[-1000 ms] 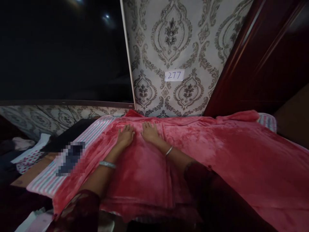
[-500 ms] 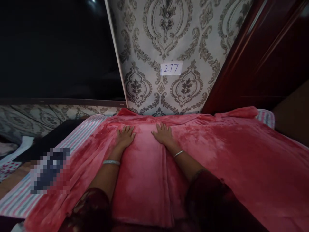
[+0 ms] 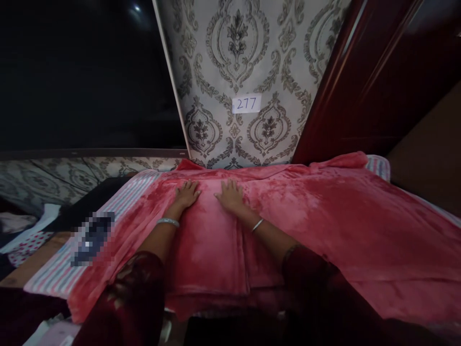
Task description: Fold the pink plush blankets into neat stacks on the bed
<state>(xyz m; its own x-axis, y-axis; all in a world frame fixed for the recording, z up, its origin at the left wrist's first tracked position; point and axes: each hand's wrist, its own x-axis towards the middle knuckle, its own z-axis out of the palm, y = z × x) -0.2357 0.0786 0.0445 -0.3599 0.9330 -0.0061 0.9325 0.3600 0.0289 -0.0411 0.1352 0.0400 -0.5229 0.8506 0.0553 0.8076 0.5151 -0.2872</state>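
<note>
A plush pinkish-red blanket (image 3: 205,250) lies spread out with a folded strip down its middle. Near the far end of that strip, my left hand (image 3: 187,194) rests flat on the fabric, fingers spread. My right hand (image 3: 230,196) presses flat a little to its right, fingers also apart. Neither hand grips the cloth. Under the blanket, a striped cloth (image 3: 126,202) shows along the left side and at the far right corner. A dark object (image 3: 93,240), blurred by pixels, sits at the left on the blanket's edge and the striped cloth.
A large dark screen (image 3: 79,77) stands at the back left. Patterned wallpaper (image 3: 237,53) carries a paper label (image 3: 247,103) reading 277. Dark red glossy wood (image 3: 360,86) slants at the right. A polka-dot cloth (image 3: 32,245) lies at the far left.
My right hand has slid slightly left, closer to my left hand; both stay flat on the blanket. The view has shifted, and the blanket's near edge now shows.
</note>
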